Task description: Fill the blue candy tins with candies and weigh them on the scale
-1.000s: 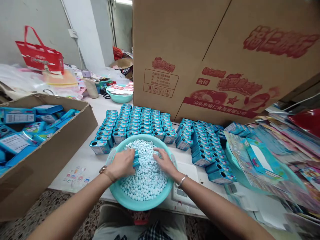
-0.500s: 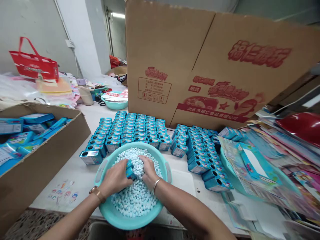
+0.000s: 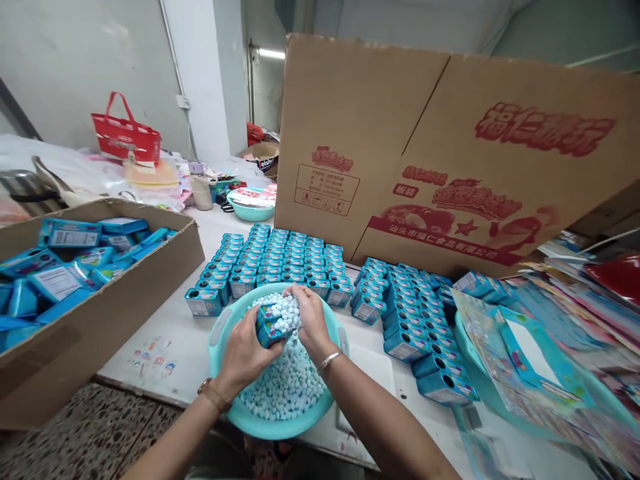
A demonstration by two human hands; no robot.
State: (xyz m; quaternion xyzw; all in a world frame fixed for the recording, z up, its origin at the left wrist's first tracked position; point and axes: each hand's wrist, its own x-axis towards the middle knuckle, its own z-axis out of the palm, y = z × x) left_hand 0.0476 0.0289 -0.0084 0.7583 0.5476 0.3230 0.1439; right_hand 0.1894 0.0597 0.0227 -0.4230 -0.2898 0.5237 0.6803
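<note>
A turquoise basin (image 3: 220, 333) of small pale blue and white candies (image 3: 285, 387) stands at the table's front edge. Over it, my left hand (image 3: 250, 350) grips a small blue printed candy box (image 3: 270, 327), maybe more than one. My right hand (image 3: 311, 319) is cupped at the box's right side, its fingers curled around a heap of candies (image 3: 286, 310) that lies against the box top. The box's opening is hidden under the heap.
Rows of small blue boxes (image 3: 295, 263) with dark round holes on top stand behind the basin; another block (image 3: 420, 320) is right. A carton (image 3: 150, 267) of blue boxes sits left, a large cardboard box (image 3: 400, 167) behind. Printed sheets (image 3: 530, 360) lie right.
Both hands have risen out of the candy pile; the box now shows above it with candies heaped at its top. The view has shifted left, so more of the left carton shows.
</note>
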